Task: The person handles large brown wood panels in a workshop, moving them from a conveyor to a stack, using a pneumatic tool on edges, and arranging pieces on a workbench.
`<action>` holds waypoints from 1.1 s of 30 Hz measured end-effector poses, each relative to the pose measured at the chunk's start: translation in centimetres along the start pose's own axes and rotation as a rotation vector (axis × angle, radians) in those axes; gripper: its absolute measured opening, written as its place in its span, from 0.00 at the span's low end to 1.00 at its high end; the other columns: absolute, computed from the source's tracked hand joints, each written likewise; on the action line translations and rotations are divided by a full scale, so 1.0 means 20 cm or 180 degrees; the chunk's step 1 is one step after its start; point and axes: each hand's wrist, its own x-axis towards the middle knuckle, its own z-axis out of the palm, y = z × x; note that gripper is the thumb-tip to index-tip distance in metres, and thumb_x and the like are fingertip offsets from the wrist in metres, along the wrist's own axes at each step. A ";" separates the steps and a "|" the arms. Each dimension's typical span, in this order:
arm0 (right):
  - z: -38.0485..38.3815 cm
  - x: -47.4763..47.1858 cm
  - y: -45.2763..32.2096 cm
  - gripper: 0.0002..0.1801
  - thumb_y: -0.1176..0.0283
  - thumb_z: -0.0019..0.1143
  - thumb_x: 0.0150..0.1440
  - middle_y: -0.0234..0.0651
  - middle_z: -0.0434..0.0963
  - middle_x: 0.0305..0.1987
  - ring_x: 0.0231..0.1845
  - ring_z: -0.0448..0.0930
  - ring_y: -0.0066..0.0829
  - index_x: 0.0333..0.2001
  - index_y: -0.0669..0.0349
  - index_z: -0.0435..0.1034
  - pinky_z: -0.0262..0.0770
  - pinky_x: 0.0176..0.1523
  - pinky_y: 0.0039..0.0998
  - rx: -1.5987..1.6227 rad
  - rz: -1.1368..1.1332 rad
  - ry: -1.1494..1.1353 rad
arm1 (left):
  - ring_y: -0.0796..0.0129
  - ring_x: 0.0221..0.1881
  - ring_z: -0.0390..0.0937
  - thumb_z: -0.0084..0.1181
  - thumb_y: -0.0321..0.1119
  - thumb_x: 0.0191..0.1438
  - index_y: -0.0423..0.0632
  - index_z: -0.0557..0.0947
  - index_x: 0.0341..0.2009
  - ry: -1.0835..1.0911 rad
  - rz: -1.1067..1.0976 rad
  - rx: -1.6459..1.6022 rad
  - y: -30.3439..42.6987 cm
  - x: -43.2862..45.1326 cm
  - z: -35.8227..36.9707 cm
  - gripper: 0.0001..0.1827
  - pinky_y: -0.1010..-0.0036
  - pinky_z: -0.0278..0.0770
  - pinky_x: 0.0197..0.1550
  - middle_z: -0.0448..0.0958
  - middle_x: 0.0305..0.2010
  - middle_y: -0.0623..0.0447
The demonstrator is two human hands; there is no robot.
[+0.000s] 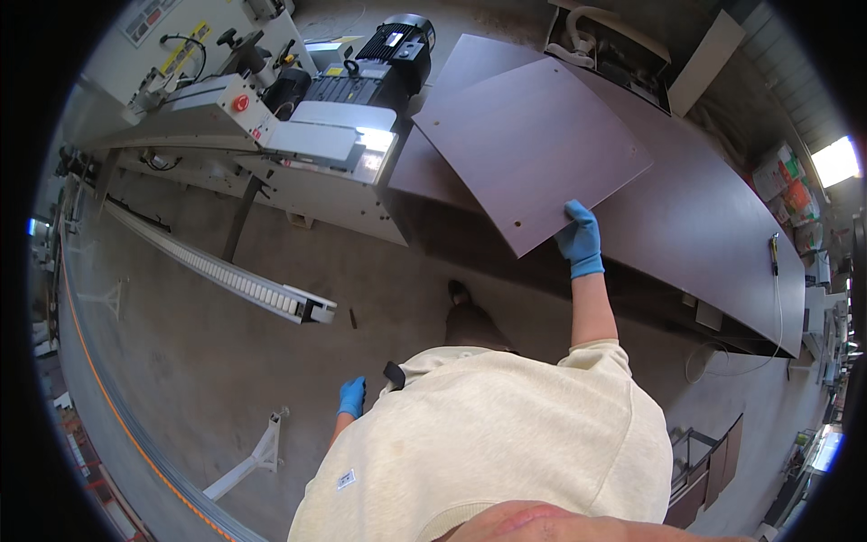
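My right hand (582, 242), in a blue glove, grips the near edge of a flat brown board (535, 149) close to one corner. Small round holes show near the board's corners. It lies at an angle over a long brown worktable (684, 223), and its near corner juts past the table edge. Whether the board rests fully on the surface or is partly lifted, I cannot tell. Low at my left side hangs my left hand (351, 398), also gloved in blue. No held object shows there, and its fingers are too small to make out clearly.
A woodworking machine with an electric motor (399, 51) and a red emergency stop button (240, 103) stands left of the table. A roller conveyor rail (223, 267) juts out over the floor. An air blow gun (774, 251) with a hose lies at the table's right end.
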 end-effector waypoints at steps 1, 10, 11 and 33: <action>0.00 0.09 -0.05 0.15 0.78 0.57 0.58 0.39 0.82 0.49 0.52 0.83 0.39 0.51 0.64 0.74 0.80 0.61 0.43 0.0102 0.0024 -0.0059 | 0.71 0.20 0.69 0.61 0.44 0.60 0.49 0.84 0.33 0.0051 -0.0095 0.0001 0.06 0.02 0.01 0.12 0.69 0.65 0.22 0.76 0.23 0.55; 0.03 0.92 0.15 0.05 0.77 0.62 0.57 0.34 0.83 0.43 0.46 0.83 0.35 0.39 0.60 0.78 0.80 0.57 0.38 0.0893 -0.0270 0.0234 | 0.72 0.27 0.74 0.62 0.43 0.60 0.49 0.86 0.43 0.0112 -0.0213 -0.0954 0.50 0.13 0.31 0.13 0.73 0.70 0.27 0.81 0.32 0.57; 0.08 1.01 0.19 0.06 0.77 0.62 0.57 0.35 0.82 0.42 0.47 0.81 0.36 0.39 0.61 0.77 0.79 0.57 0.38 0.0948 -0.0352 0.0307 | 0.73 0.28 0.74 0.62 0.42 0.60 0.48 0.86 0.44 0.0063 -0.0069 -0.0894 0.57 0.13 0.34 0.14 0.73 0.70 0.28 0.81 0.33 0.57; 0.48 1.55 0.33 0.27 0.54 0.58 0.66 0.60 0.74 0.61 0.55 0.81 0.63 0.63 0.56 0.64 0.86 0.53 0.56 0.0089 0.1083 0.0856 | 0.67 0.26 0.75 0.59 0.48 0.60 0.45 0.87 0.37 0.0348 0.0521 0.0260 0.33 0.16 0.54 0.17 0.66 0.73 0.30 0.81 0.28 0.54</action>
